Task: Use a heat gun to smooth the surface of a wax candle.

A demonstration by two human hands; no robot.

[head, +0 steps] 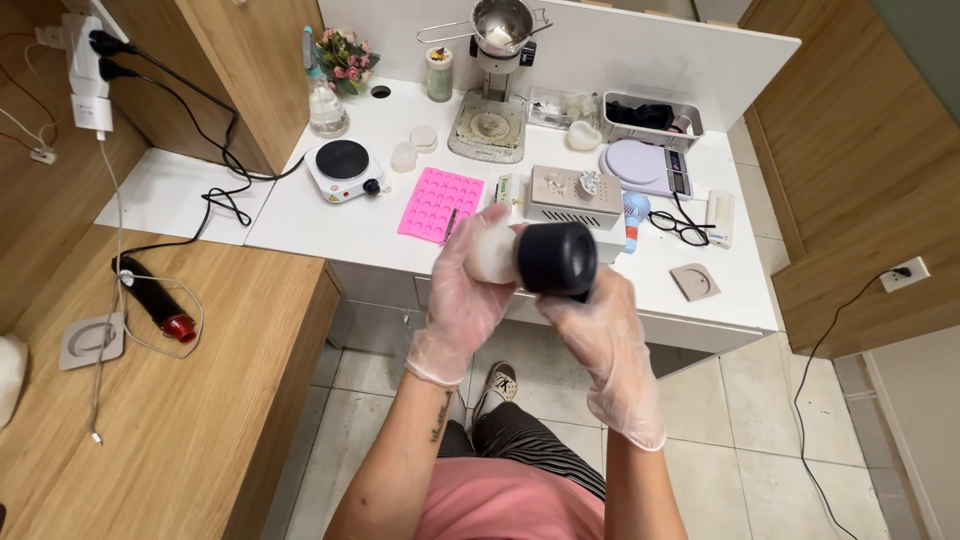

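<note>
My left hand [462,290], in a thin clear glove, grips a whitish rounded lump [493,255] in front of my chest. My right hand [598,322], also gloved, holds a black cylindrical tool [557,259] whose round end points at the lump and touches or nearly touches it. Both hands hover above the front edge of the white desk [330,225]. Just behind them lie a pink silicone mould [441,203] and a small grey box-shaped appliance [574,195].
A small black hotplate [343,168], a glass flask [327,108], a metal pot on a stand [500,30], a lilac scale [645,168], glasses [678,226] and a grey bin [653,120] stand on the desk. A wooden counter [150,400] with a black-and-red tool [155,300] is left.
</note>
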